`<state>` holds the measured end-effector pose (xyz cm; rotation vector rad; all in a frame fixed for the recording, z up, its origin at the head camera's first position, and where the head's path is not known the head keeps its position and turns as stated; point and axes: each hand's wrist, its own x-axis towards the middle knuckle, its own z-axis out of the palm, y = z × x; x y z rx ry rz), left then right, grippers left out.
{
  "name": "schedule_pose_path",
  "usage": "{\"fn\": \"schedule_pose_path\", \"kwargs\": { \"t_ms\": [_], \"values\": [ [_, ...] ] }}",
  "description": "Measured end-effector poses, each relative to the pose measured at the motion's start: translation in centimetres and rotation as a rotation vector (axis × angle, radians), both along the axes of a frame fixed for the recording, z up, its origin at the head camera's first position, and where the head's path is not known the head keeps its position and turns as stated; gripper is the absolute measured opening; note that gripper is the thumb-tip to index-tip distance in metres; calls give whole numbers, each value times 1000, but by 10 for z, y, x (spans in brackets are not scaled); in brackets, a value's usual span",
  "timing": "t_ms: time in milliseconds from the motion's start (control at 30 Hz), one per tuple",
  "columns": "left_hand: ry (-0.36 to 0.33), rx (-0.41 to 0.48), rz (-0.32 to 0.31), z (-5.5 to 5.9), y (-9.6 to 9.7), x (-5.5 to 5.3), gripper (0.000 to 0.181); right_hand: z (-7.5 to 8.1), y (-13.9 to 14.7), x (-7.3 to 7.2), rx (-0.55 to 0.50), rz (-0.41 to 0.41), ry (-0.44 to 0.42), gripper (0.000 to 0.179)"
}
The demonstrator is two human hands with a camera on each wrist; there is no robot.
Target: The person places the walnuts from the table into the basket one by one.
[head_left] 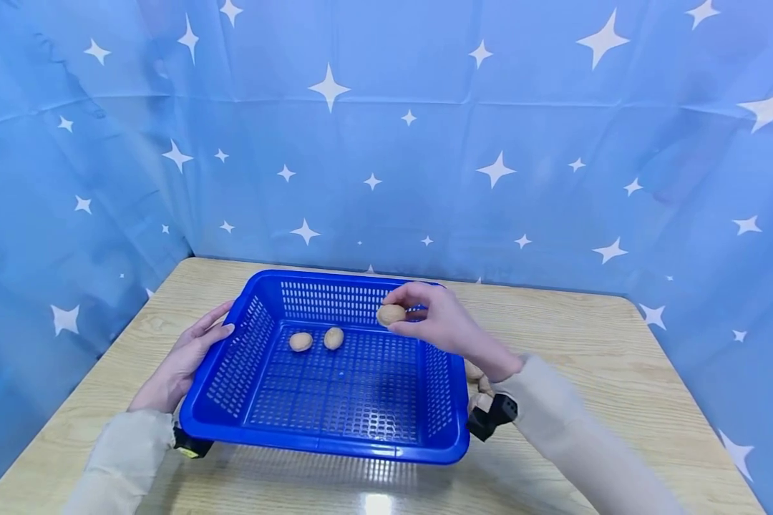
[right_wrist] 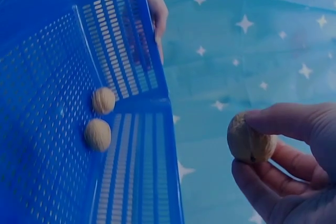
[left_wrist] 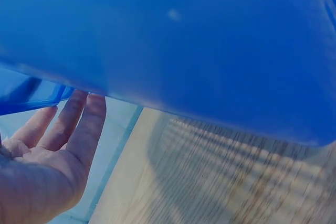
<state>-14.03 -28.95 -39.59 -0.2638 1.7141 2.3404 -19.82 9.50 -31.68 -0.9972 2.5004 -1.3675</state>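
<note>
A blue plastic basket [head_left: 335,400] with slotted walls is held tilted above the table. My left hand [head_left: 183,355] grips its left rim, the thumb over the edge and the fingers [left_wrist: 90,129] against the outside. Two walnuts, one walnut [head_left: 300,342] beside another walnut [head_left: 333,338], lie on the basket floor towards its far side. Between the thumb and fingers of my right hand [head_left: 443,320] is a third walnut [right_wrist: 251,139], pinched above the basket's far right part.
Several more walnuts [head_left: 481,386] sit on the wooden table [head_left: 573,343] just right of the basket, partly hidden by it and the right wrist. A blue curtain [head_left: 412,143] with white stars hangs behind the table and along its sides.
</note>
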Motion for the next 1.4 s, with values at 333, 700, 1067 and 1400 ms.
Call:
{"fn": "schedule_pose_path", "kwargs": {
  "t_ms": [333,700,1067,1400],
  "values": [
    [7,27,5,-1,1,0,60,-2,-45,-4,3,87,-45,23],
    [10,33,4,0,0,-2,58,-3,-83,-9,2,167,-83,25],
    [3,2,15,2,0,-3,65,-15,-119,-13,75,174,-103,23],
    [0,-4,5,2,2,-3,65,-42,-143,-15,159,188,-138,23]
  ]
}}
